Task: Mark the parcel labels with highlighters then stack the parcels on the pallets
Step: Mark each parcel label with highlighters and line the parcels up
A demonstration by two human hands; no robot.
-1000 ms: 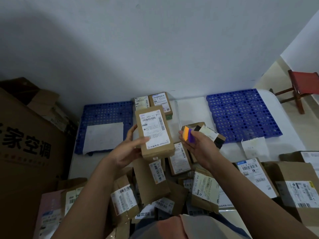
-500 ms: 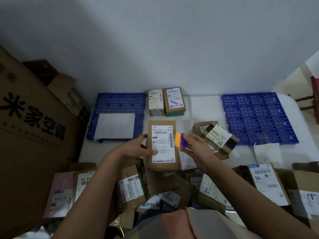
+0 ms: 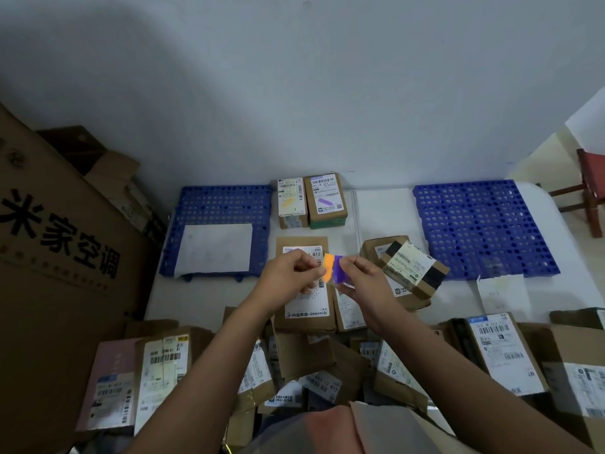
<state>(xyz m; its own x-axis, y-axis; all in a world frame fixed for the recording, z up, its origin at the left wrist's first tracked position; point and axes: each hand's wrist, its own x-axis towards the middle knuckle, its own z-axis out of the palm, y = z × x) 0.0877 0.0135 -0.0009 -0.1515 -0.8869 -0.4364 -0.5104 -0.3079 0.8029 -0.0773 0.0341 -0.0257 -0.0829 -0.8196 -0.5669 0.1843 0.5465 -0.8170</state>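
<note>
A brown parcel with a white label lies flat on the white table, below my hands. My right hand grips the purple highlighter just above it. My left hand pinches the orange highlighter, which sits against the purple one. Two marked parcels stand at the back between the pallets: one with an orange mark, one with a purple mark. Two blue pallets lie flat, one at the left and one at the right.
A heap of several labelled parcels fills the near side of the table. Another parcel lies tilted right of my hands. A big cardboard box stands at the left, a red stool at the far right. White paper sheets lie on the left pallet.
The parcel went from my left hand down flat onto the table. My left hand let go of it and moved to the highlighters, now pinching the orange one.
</note>
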